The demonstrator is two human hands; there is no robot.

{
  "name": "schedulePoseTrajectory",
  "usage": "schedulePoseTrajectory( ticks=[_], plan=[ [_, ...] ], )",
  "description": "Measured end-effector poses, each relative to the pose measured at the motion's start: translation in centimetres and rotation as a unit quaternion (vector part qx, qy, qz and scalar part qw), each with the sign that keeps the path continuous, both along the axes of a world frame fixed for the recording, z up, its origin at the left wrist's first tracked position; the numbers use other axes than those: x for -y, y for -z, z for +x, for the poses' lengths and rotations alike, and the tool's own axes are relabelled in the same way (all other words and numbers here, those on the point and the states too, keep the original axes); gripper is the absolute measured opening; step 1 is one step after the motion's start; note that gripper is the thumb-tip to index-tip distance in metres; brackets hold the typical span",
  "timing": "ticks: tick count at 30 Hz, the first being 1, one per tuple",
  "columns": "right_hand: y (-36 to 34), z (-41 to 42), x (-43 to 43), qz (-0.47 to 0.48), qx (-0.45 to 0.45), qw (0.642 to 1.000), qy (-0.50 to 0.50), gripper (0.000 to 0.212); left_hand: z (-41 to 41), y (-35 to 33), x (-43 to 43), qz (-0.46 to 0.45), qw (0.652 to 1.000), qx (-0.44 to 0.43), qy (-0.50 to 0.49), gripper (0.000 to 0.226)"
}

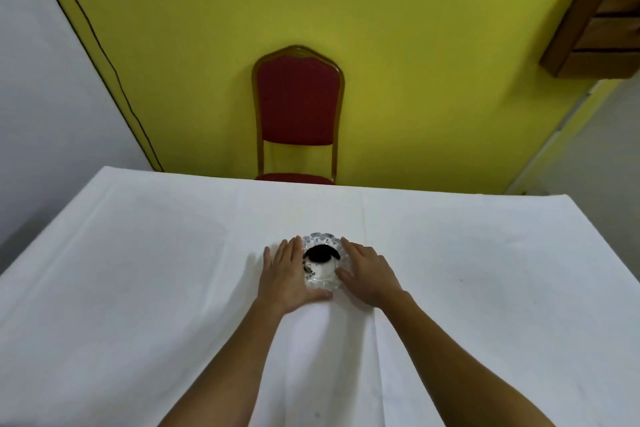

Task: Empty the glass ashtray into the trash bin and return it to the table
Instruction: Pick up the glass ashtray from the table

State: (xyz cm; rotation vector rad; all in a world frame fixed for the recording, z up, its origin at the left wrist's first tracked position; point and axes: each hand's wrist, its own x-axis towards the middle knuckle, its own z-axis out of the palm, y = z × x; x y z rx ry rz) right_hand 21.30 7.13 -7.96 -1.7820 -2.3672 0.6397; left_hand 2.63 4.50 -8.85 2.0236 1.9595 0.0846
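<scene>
My left hand [289,274] and right hand [369,272] cup the glass ashtray [320,262] on the tabletop [138,270], fingers [292,248] spread flat along its sides, not yet gripping; I should close evenly and lift level so the ash between them stays in.
</scene>
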Motion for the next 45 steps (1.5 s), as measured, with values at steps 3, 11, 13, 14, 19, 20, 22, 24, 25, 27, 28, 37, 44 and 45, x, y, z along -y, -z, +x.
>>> schedulePoseTrajectory(
  ticks=[3, 11, 13, 14, 19, 20, 22, 24, 25, 27, 28, 37, 44, 45],
  plan=[
    [0.4, 0.2, -0.2, -0.003, -0.006, 1.0, -0.014, 0.072, -0.4, 0.4, -0.2, 0.007, 1.0, 0.01, -0.004, 0.138],
    [0.9, 0.9, -0.3, 0.007, -0.014, 0.998, -0.058, 0.089, -0.6, 1.0, -0.2, 0.049, 0.997, 0.06, -0.023, 0.137],
    [1.0, 1.2, -0.4, 0.012, -0.006, 0.997, -0.074, 0.096, -0.6, 1.2, -0.1, 0.067, 0.994, 0.075, -0.034, 0.135],
    [1.0, 1.4, -0.4, 0.017, -0.003, 0.997, -0.079, 0.099, -0.5, 1.2, 0.0, 0.075, 0.993, 0.078, -0.038, 0.135],
    [1.3, 1.1, -0.2, 0.045, -0.004, 0.997, -0.067, 0.107, -0.3, 1.4, 0.4, 0.089, 0.992, 0.071, -0.045, 0.134],
    [1.3, 0.9, -0.1, 0.05, -0.008, 0.997, -0.061, 0.108, -0.3, 1.3, 0.5, 0.09, 0.992, 0.07, -0.046, 0.134],
    [1.2, 0.8, 0.0, 0.053, -0.018, 0.997, -0.05, 0.109, -0.1, 1.2, 0.6, 0.091, 0.992, 0.069, -0.05, 0.134],
    [1.0, 0.8, 0.2, 0.052, -0.024, 0.997, -0.045, 0.112, -0.1, 1.2, 0.8, 0.098, 0.991, 0.07, -0.051, 0.135],
    [0.9, 0.9, 0.4, 0.053, -0.025, 0.997, -0.043, 0.113, -0.1, 1.1, 0.9, 0.103, 0.991, 0.071, -0.046, 0.135],
    [0.6, 1.1, 0.8, 0.061, -0.022, 0.997, -0.038, 0.114, -0.1, 0.9, 1.1, 0.109, 0.991, 0.071, -0.032, 0.135],
    [0.4, 1.2, 1.0, 0.069, -0.022, 0.997, -0.036, 0.114, 0.0, 0.7, 1.2, 0.113, 0.991, 0.072, -0.026, 0.135],
    [-3.2, 4.4, 6.6, 0.138, -0.068, 0.988, 0.024, 0.109, 3.2, -2.6, 4.0, 0.146, 0.98, 0.13, 0.039, 0.132],
    [-5.3, 8.8, 14.2, 0.159, -0.077, 0.978, 0.111, 0.107, 8.4, -4.3, 7.9, 0.167, 0.967, 0.138, 0.13, 0.129],
    [-5.5, 9.7, 15.6, 0.159, -0.089, 0.975, 0.128, 0.106, 9.4, -4.4, 8.8, 0.166, 0.964, 0.142, 0.15, 0.128]
  ],
)
